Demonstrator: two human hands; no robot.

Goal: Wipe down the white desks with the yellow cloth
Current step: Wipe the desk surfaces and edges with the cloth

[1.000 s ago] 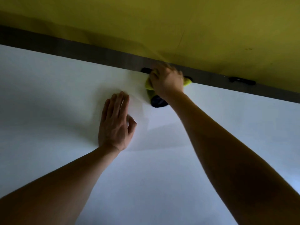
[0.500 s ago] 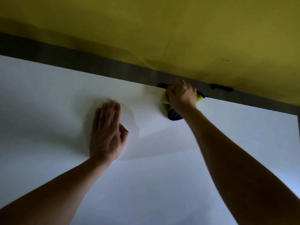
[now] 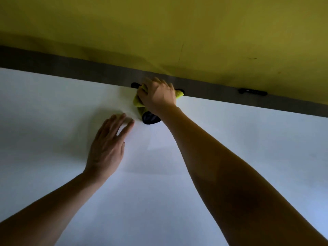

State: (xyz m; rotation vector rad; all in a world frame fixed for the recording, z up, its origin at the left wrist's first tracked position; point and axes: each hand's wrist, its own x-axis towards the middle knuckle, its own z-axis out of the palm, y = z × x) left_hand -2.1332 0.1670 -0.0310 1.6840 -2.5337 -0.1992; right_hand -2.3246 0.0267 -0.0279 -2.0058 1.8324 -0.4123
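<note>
1. Head view: the right hand (image 3: 158, 96) has its grip bunched over the yellow cloth (image 3: 139, 102) at the far edge of the white counter (image 3: 177, 201), beside a black fitting (image 3: 150, 118).
2. The left hand (image 3: 108, 146) lies with fingers straight on the counter, holding nothing.
3. The cloth looks soft, light and easily crumpled, so it is best held bunched under the palm.
4. No brand, label or writing is readable.

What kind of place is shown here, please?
Probably an office or study room: a white desk against a yellow partition, with black clips along its dark rail. The right hand wipes with a yellow cloth.
</note>
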